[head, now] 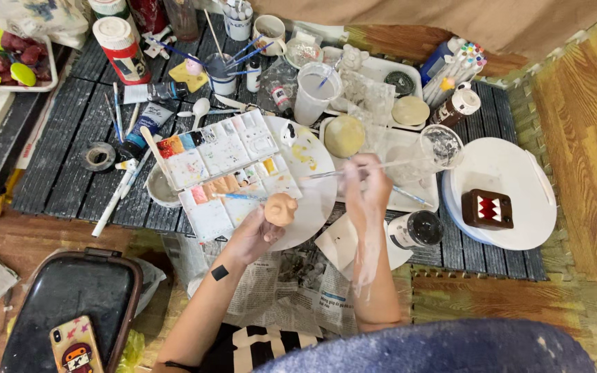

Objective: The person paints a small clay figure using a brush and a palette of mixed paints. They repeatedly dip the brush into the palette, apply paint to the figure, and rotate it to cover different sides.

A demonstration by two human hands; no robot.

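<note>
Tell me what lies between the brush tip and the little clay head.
Nothing visible. The left hand holds the peach clay head over the white plate; the right hand holds the brush, with only bare plate between its tip and the head.

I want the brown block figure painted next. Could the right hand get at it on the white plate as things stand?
Probably yes, once freed: the right hand holds a paintbrush. The brown block figure lies uncovered on the white plate to its right, with only a clear cup between.

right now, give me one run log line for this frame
left hand: holds small peach figure | right hand: holds paintbrush | under: white palette, round plate
</note>
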